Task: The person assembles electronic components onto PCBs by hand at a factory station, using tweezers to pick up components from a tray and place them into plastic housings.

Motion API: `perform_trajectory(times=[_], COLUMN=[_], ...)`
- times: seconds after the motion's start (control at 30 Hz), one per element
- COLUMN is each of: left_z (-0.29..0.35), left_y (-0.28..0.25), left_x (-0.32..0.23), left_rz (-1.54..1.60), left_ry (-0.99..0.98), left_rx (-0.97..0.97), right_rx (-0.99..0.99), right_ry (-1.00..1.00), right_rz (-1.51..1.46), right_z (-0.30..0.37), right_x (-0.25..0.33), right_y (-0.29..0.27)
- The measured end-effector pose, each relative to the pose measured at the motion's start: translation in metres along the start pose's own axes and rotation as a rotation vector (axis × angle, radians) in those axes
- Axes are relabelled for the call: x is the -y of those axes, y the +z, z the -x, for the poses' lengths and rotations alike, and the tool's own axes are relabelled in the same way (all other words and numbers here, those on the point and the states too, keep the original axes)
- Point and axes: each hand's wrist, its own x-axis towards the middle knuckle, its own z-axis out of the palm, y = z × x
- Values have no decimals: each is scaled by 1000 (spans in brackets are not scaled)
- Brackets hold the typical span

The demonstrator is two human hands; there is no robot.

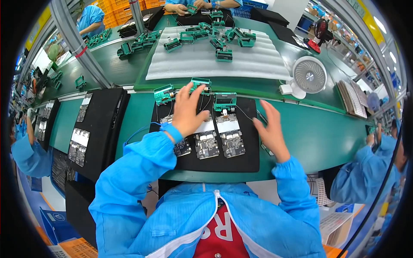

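My left hand hovers over the black foam mat, fingers spread, with its tips close to a green-framed module. A blue wrist strap circles that wrist. Beneath it is a circuit board, partly hidden by the hand. Two more boards lie beside it, a middle board and a right-hand board, each with a white band. Thin wires run from the modules, including a left module and a right module. My right hand is at the mat's right edge, fingers apart, holding nothing visible.
Beyond a raised ledge, white foam sheeting carries many green modules. A white fan stands at its right. On the left, a stack of black mats bears more boards. A metal post rises there. Co-workers sit around.
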Motion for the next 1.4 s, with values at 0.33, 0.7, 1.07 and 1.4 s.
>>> perform_trajectory(times=[0.33, 0.7, 1.07, 1.4], left_z=[-86, -101, -27, 3], left_y=[1, -4, -3, 1], left_x=[79, 76, 15, 10], left_rz=[122, -86, 974, 668], left_ry=[19, 16, -305, -249], left_rx=[-9, 437, 113, 109], right_rx=[89, 149, 538, 528], right_ry=[246, 748, -136, -238], right_rz=[530, 79, -402, -385], right_z=[65, 73, 3, 16], right_x=[-21, 15, 110, 106], right_y=[-47, -76, 27, 55])
